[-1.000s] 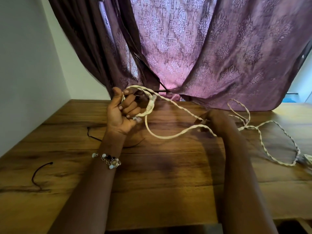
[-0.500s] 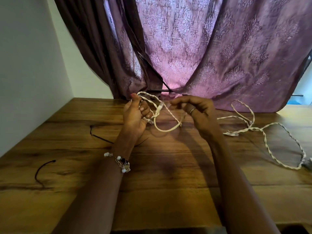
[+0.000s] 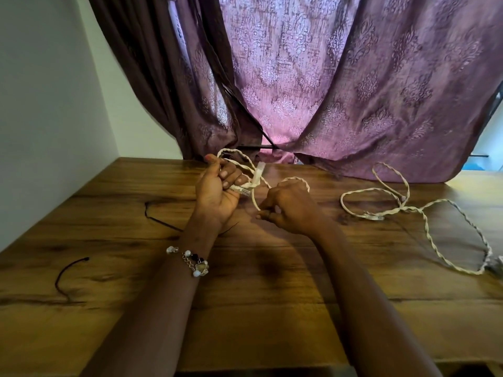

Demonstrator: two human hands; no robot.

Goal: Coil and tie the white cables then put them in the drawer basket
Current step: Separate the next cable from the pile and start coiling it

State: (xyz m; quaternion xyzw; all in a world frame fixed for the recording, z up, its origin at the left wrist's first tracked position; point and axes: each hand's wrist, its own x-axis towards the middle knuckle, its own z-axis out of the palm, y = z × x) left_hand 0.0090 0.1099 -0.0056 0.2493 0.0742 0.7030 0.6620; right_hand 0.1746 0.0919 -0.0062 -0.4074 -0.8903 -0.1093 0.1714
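A twisted white cable (image 3: 246, 163) is gathered into small loops above the far middle of the wooden table (image 3: 272, 281). My left hand (image 3: 217, 190) is closed around the loops, with two clear plugs sticking out beside its fingers. My right hand (image 3: 288, 206) pinches a strand of the same cable just to the right, knuckles up. A second white twisted cable (image 3: 427, 224) lies loose in big loops on the table at the right, untouched. No drawer basket is in view.
Two thin black ties lie on the table: one (image 3: 64, 276) near the left edge, another (image 3: 155, 216) partly under my left wrist. A purple patterned curtain (image 3: 326, 91) hangs over the table's far edge. A white wall stands at the left.
The long slack loop between my hands has been drawn in. My right hand came across to my left hand, then dropped lower and turned knuckles up, still pinching the cable.
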